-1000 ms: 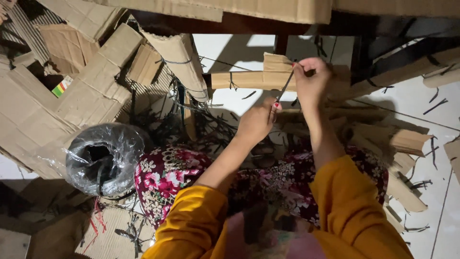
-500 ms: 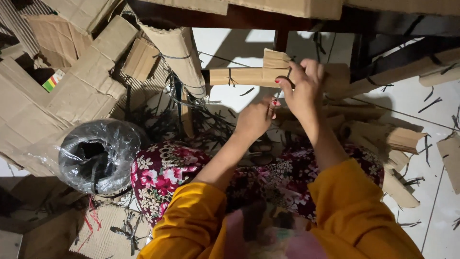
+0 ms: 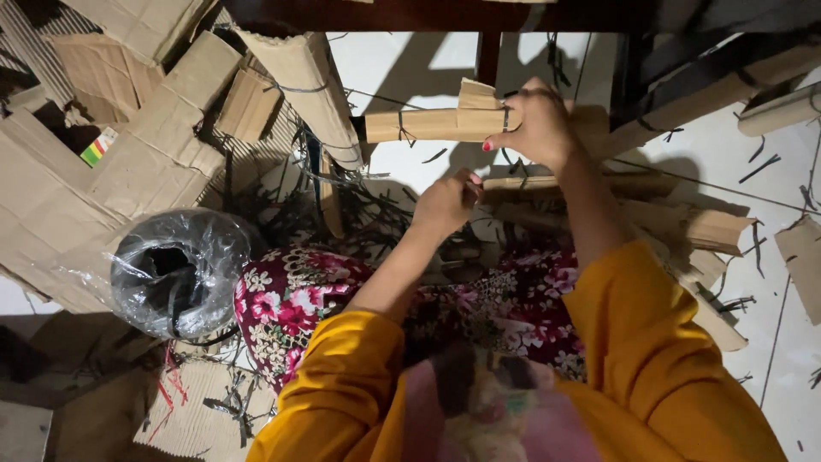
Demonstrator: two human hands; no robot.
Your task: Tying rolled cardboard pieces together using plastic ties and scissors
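Note:
A long rolled cardboard tube point(image 3: 428, 125) tied with dark strips lies across the view at the top middle. My right hand point(image 3: 537, 127) is closed around its right end, fingers curled over it. Lower and to the left, my left hand point(image 3: 446, 203) pinches the end of a thinner cardboard roll point(image 3: 581, 184) that runs to the right under my right forearm. Both arms wear yellow sleeves. My lap is covered by a dark red floral cloth point(image 3: 291, 295).
Flat cardboard sheets point(image 3: 103, 171) pile up at the left. A clear plastic bag with a dark coil point(image 3: 175, 269) sits by my left knee. More rolled cardboard tubes point(image 3: 710, 231) lie at the right on a white floor point(image 3: 770, 154). Dark strips litter the floor.
My right hand has settled onto the end of the tied tube and closed on it. My left hand has risen slightly to the thinner roll.

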